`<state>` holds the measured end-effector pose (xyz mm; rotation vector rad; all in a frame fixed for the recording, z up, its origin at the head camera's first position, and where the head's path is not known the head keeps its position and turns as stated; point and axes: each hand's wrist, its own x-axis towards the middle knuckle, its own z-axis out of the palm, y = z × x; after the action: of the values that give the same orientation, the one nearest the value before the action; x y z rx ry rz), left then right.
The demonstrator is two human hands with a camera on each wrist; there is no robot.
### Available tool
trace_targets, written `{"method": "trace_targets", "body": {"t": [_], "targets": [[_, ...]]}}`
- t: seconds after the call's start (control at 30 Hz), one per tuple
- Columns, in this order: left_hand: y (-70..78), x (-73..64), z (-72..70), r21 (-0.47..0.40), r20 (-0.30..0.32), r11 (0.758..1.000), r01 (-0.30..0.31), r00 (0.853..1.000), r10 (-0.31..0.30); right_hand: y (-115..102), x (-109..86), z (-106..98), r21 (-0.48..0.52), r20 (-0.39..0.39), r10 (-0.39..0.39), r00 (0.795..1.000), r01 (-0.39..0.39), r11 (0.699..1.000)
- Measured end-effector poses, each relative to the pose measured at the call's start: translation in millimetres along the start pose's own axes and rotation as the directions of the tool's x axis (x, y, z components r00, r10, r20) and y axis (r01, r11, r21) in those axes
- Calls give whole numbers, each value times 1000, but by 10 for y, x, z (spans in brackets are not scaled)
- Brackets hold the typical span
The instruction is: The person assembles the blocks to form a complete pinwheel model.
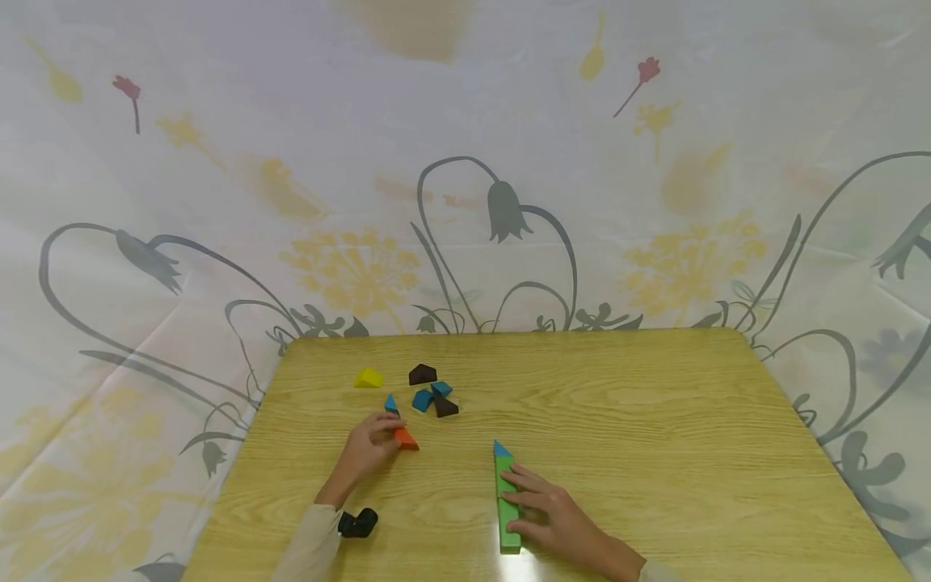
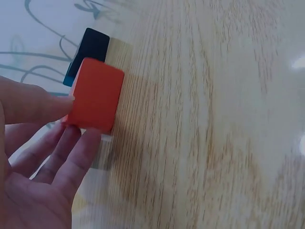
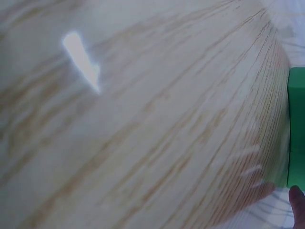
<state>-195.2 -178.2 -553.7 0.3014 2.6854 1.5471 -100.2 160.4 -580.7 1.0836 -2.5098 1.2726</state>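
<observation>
My left hand [image 1: 367, 449] pinches an orange-red wedge-shaped block [image 2: 97, 95] between thumb and fingertips, at the left of the wooden table. Just beyond that block lies a black block [image 2: 93, 47] with a blue face or piece along it. My right hand [image 1: 556, 517] rests its spread fingers on a row of green blocks [image 1: 508, 529] near the middle front. A blue triangular block [image 1: 502, 449] sits at the far end of this row, forming a point. The right wrist view catches only a green block's side [image 3: 297, 129] and a fingertip [image 3: 296, 196].
Beyond my left hand lie a yellow block [image 1: 368, 378], a dark brown block [image 1: 423, 374], a blue block [image 1: 422, 399] and a few more pieces close together. A black device [image 1: 359, 523] is at my left wrist. A flower-patterned cloth [image 1: 465, 105] hangs behind the table [image 1: 640, 420].
</observation>
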Motion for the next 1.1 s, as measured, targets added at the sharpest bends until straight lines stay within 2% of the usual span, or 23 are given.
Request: {"method": "trace_targets", "body": {"t": [0.1, 0.23, 0.4, 0.53, 0.7, 0.83, 1.0, 1.1], "targets": [[-15, -7, 11, -42, 16, 999, 26, 1000, -25, 3, 0, -3, -10, -2, 6, 1000, -6, 1000], [-30, -15, 48, -112, 2, 992, 53, 999, -54, 8, -7, -4, -25, 3, 27, 1000, -26, 999], [-61, -32, 133, -192, -30, 981, 28, 999, -34, -5, -26, 0, -29, 8, 42, 999, -42, 999], [-94, -39, 192, -218, -52, 976, 17, 998, -29, -25, -31, 15, -18, 10, 37, 999, -37, 999], [-81, -41, 216, -187, -48, 982, 18, 998, -27, -26, -33, 29, -24, 19, 34, 999, -34, 999], [-62, -22, 230, -124, -36, 992, -12, 999, 8, -24, -32, 25, -23, 20, 26, 999, -26, 999], [-37, 19, 240, -96, 26, 995, -36, 999, 38, -13, -21, 18, -14, 23, 28, 999, -27, 1000], [-30, 44, 221, -90, 64, 993, -75, 995, 81, 2, -7, 16, -20, 19, 23, 1000, -23, 1000]]}}
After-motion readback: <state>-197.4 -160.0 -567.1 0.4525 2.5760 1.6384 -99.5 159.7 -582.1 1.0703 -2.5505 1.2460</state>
